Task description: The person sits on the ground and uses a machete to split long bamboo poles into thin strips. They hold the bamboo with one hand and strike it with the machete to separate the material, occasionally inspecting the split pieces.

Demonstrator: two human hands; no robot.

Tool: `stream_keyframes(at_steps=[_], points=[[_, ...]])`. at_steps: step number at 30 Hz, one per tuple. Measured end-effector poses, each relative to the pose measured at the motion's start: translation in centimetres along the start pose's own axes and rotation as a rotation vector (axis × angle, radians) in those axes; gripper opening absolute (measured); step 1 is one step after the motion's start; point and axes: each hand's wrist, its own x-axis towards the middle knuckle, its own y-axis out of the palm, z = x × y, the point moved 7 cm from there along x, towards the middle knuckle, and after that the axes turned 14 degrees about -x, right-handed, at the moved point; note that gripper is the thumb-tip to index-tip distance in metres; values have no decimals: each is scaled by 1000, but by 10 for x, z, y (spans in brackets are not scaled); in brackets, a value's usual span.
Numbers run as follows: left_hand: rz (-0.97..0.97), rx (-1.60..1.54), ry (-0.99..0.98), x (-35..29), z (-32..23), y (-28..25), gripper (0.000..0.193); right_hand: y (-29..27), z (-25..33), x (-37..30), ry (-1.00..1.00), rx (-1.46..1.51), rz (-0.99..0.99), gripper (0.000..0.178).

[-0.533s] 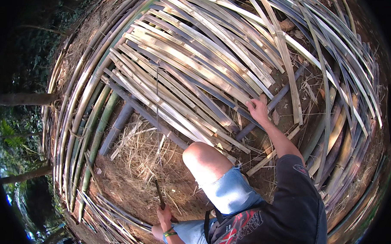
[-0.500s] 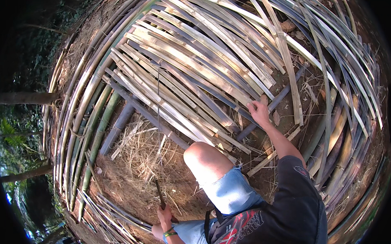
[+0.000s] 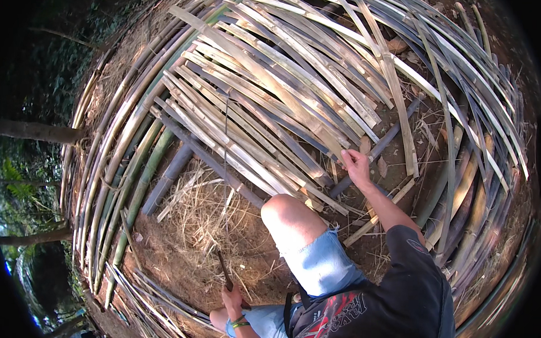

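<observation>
My right hand (image 3: 357, 168) pinches the near end of a long, flat split-bamboo strip (image 3: 280, 91) between thumb and fingers. The strip runs away to the upper left, lying across or just above the other bamboo slats (image 3: 246, 152); whether it touches them I cannot tell. Low in the view, beside my bent leg, my left hand (image 3: 232, 302) is wrapped round a dark, narrow, knife-like tool (image 3: 224, 269). Its thin end points away from me, over the straw-covered ground. The slats lie side by side across two dark bamboo poles (image 3: 210, 162).
Whole bamboo poles (image 3: 118, 168) lie stacked along the left. Long thin strips (image 3: 477, 102) curve around the right, over thicker poles. Dry shavings (image 3: 194, 213) cover the ground before my knee. A tree trunk (image 3: 40, 130) stands at the far left.
The strip in my right hand has swung and shifted, its far end now reaching past the other slats at the upper left. My left hand still holds the dark tool, almost unmoved.
</observation>
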Motion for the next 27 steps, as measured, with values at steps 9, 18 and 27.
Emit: stream_keyframes(at_steps=[9, 18, 27], points=[[-2, -105, 39, 8, 35, 2, 42, -55, -23, -17, 234, 78, -254, 36], [52, -128, 85, 0, 46, -6, 35, -204, -60, -41, 280, -795, -836, 48], [117, -258, -64, -27, 0, -10, 19, -267, -93, -17, 481, -964, -715, 47]])
